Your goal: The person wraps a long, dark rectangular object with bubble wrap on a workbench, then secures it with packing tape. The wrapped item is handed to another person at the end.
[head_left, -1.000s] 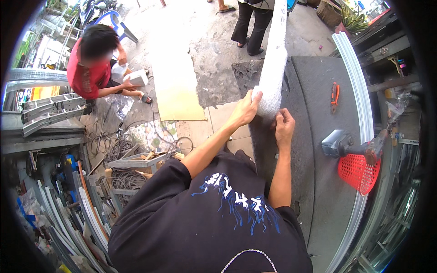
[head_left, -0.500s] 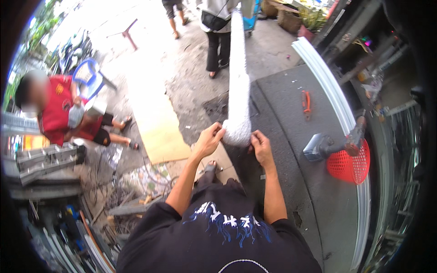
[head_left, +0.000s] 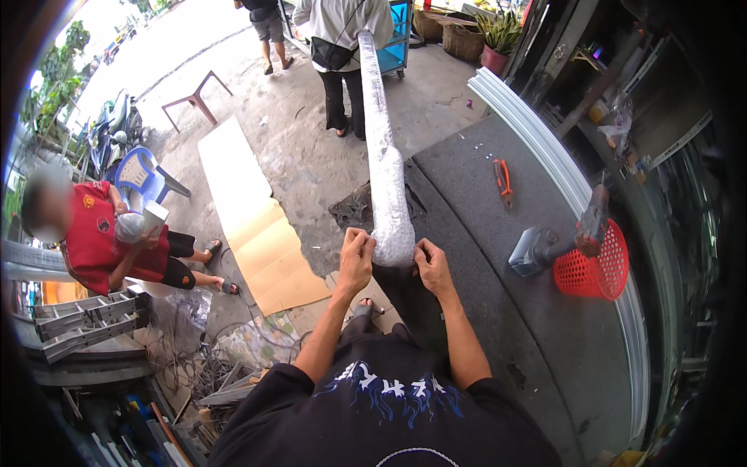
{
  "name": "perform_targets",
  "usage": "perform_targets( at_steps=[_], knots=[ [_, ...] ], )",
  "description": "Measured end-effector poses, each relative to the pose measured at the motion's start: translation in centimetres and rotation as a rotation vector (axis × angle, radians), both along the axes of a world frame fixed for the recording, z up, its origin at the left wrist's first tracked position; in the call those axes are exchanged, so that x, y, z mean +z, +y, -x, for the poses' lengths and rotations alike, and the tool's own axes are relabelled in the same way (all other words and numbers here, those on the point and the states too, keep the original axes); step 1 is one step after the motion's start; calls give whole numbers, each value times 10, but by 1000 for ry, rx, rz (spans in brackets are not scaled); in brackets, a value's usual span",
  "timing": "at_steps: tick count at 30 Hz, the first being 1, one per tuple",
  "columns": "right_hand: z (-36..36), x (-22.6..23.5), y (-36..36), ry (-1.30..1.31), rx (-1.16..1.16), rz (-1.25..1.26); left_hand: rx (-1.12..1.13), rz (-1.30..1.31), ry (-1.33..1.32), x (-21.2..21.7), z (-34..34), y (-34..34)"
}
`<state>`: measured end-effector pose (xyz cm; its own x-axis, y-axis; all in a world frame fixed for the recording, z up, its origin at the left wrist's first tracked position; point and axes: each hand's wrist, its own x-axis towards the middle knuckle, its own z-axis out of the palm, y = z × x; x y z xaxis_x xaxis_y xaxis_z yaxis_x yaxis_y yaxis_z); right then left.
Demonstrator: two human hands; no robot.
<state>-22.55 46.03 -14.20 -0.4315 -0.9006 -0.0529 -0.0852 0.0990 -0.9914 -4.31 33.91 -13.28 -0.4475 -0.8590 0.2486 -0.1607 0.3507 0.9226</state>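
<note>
A long bundle (head_left: 383,183) in shiny, bumpy whitish wrapping that looks like bubble wrap runs away from me, thicker at its near end. Its contents are hidden. My left hand (head_left: 356,261) pinches the left edge of the near end, fingers closed. On the opposite edge, my right hand (head_left: 433,269) has its fingers closed on the wrap at the corner. The far end reaches a person (head_left: 342,47) in a light top and dark trousers; whether that person holds it cannot be made out.
A dark grey work table (head_left: 475,233) on the right bears pliers (head_left: 504,184), a cordless drill (head_left: 572,233), a red basket (head_left: 595,268) and long white profiles (head_left: 537,124). At left are a person in red (head_left: 105,229), a blue chair (head_left: 146,180), a ladder (head_left: 89,315) and cardboard (head_left: 264,253).
The view has shifted, so the surroundings sit differently in the picture. Both hands still pinch the near end of the bundle. The person in red holds a white box more plainly in sight.
</note>
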Motion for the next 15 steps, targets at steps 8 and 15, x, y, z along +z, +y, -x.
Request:
perform_targets(
  at_steps=[8,15],
  knots=[
    [4,-3,0,28,16,-5,103,179,-28,-10,15,3],
    [8,1,2,89,14,-34,-17,-28,-91,-1,1,1]
  ],
)
